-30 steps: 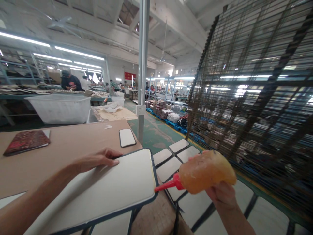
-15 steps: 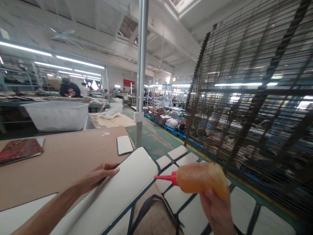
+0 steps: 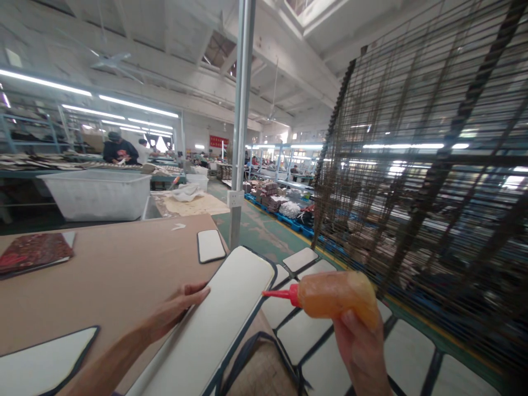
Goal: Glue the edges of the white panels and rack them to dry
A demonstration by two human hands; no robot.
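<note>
My left hand (image 3: 187, 302) grips the left edge of a long white panel (image 3: 223, 308) with a dark border, thumb on top and fingers beneath. The panel is tilted, its rounded far end pointing away from me. In my right hand (image 3: 361, 335) is a squeeze bottle (image 3: 336, 294) of amber liquid, held sideways with its red nozzle pointing left. The nozzle tip is at the panel's right edge, close to the dark border; whether it touches is unclear.
Brown table (image 3: 136, 264) on the left bears a small white panel (image 3: 210, 245), a larger one (image 3: 45, 360) and a dark red patterned item (image 3: 37, 252). More bordered panels (image 3: 303, 335) lie at right, beside a wire rack (image 3: 412, 165). A post (image 3: 241, 126) stands ahead; a person (image 3: 119, 149) works far left.
The long panel and my left hand have shifted right. The bottle has moved slightly left and up, its nozzle still at the panel's edge. More of the lower-left panel shows.
</note>
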